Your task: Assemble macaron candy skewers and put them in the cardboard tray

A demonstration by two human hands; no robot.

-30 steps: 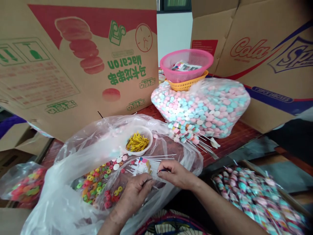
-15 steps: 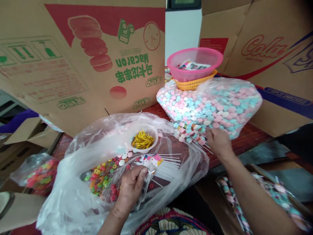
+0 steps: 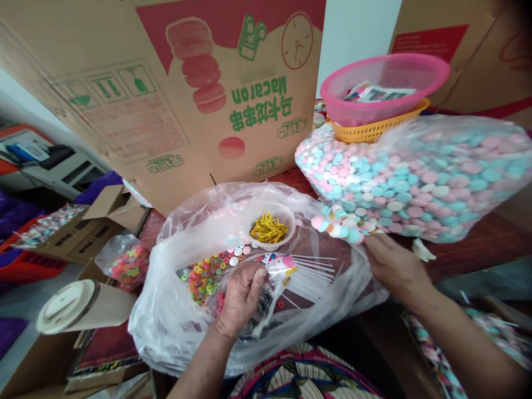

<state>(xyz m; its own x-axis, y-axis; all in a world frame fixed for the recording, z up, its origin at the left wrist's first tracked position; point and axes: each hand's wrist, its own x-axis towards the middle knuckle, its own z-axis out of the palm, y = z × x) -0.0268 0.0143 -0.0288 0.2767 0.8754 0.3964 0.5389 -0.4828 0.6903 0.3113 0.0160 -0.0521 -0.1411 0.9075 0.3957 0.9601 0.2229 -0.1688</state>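
My left hand (image 3: 243, 293) is closed, thumb pressed on a small clear plastic packaging bag (image 3: 282, 266) with a colourful printed top. The bag sits over a fan of white sticks (image 3: 311, 277) on the clear plastic sheet. My right hand (image 3: 394, 263) is closed around the stick ends of several candy skewers (image 3: 343, 224), threaded with pink, blue and white candies; the sticks themselves are mostly hidden by my fingers. Left of the bag lie loose ring candies (image 3: 203, 277) in several colours. A white bowl (image 3: 293, 227) of gold twist ties (image 3: 269, 228) stands just behind.
A big bag of pink and blue candies (image 3: 415, 183) lies at the right, with an orange basket (image 3: 366, 132) and pink basket (image 3: 332, 105) on it. A Macaron carton (image 3: 257, 144) stands behind. At left are a lidded cup (image 3: 103, 305) and a bag of gummy-like rings (image 3: 128, 260).
The view has turned left, so things shift rightward in it. My right hand has drawn the candy skewers toward the plastic sheet, away from the big candy bag. My left hand keeps the packaging bag.
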